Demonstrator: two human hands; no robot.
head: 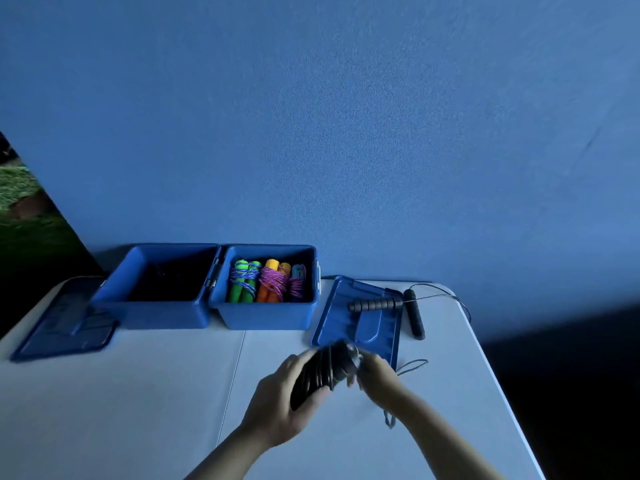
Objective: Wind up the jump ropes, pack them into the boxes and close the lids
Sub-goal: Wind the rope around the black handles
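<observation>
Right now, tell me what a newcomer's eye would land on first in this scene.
The brightest thing is the right-hand blue box at the back of the white table, packed with wound ropes with green, orange and blue handles. Nearer the camera, the left hand grips a black jump rope while the right hand works at its end. Another black rope lies unwound across a lid on the right.
</observation>
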